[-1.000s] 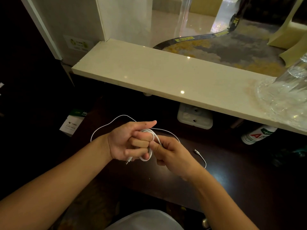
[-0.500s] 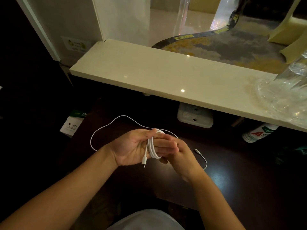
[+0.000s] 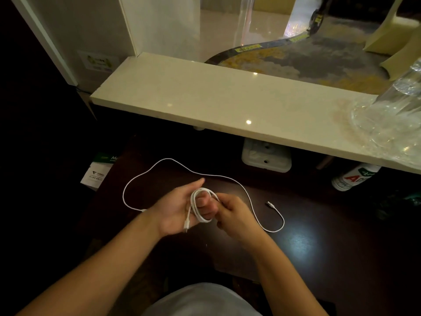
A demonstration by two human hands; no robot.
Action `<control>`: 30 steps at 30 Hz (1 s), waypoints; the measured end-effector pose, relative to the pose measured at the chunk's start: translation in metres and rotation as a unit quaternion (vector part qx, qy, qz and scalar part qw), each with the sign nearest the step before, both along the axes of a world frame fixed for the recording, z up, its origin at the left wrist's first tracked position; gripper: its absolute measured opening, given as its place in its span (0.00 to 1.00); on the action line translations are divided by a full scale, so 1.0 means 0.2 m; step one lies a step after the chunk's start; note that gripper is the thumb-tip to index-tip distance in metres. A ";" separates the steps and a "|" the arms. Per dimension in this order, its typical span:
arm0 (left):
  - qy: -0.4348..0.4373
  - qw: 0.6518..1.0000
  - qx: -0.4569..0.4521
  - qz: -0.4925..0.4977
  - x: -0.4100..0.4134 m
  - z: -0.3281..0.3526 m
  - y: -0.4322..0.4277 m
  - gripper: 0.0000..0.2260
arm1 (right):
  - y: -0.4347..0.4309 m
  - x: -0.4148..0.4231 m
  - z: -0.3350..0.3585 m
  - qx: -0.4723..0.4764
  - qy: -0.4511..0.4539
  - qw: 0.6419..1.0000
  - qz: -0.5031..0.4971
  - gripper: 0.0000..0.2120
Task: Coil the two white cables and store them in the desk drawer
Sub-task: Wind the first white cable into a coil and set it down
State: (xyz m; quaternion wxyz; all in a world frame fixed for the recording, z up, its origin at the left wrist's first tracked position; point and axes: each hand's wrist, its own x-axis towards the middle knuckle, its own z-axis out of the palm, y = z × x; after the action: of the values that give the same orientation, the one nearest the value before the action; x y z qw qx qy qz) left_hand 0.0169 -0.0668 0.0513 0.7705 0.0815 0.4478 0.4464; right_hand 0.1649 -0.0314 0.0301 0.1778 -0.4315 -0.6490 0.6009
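Observation:
A white cable (image 3: pixel 197 208) is wound in loops around the fingers of my left hand (image 3: pixel 180 208), palm up, over the dark desk (image 3: pixel 319 247). One plug end hangs below the palm. My right hand (image 3: pixel 234 215) pinches the cable at the coil's right side. A second white cable (image 3: pixel 159 165) lies loose on the desk in a wide loop behind my hands, with its plug end (image 3: pixel 270 204) to the right. No drawer is in view.
A cream stone ledge (image 3: pixel 227 103) runs above the desk's back. Under it sits a white socket box (image 3: pixel 266 156). A white bottle (image 3: pixel 353 177) lies at the right, a small card pack (image 3: pixel 98 172) at the left. Clear plastic wrap (image 3: pixel 391 124) rests on the ledge's right end.
My left hand has turned palm up and opened out, and the coil around its fingers now shows more turns. My right hand moved to the coil's right side. The loose cable has not moved.

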 end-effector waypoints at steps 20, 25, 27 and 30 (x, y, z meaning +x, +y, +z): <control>0.152 0.984 0.051 0.074 -0.07 0.08 0.01 0.15 | 0.09 -0.10 0.03 -0.160 0.141 0.976 0.039 0.15; 0.110 0.991 0.063 0.045 -0.19 0.07 0.04 0.11 | 0.08 -0.19 0.06 -0.119 0.110 0.987 0.019 0.15; 0.072 0.993 0.041 0.086 -0.21 0.06 0.06 0.10 | 0.07 -0.22 0.06 -0.114 0.108 0.988 0.001 0.14; 0.073 0.983 0.007 0.171 -0.22 0.02 0.09 0.07 | 0.08 -0.28 0.08 -0.096 0.093 0.991 -0.030 0.14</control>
State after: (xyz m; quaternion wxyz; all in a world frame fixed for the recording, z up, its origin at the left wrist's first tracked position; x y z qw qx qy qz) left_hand -0.0268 -0.0492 0.0562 0.6475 0.0413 0.5068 0.5676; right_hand 0.1093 -0.0156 0.0457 0.2129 -0.4081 -0.5560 0.6921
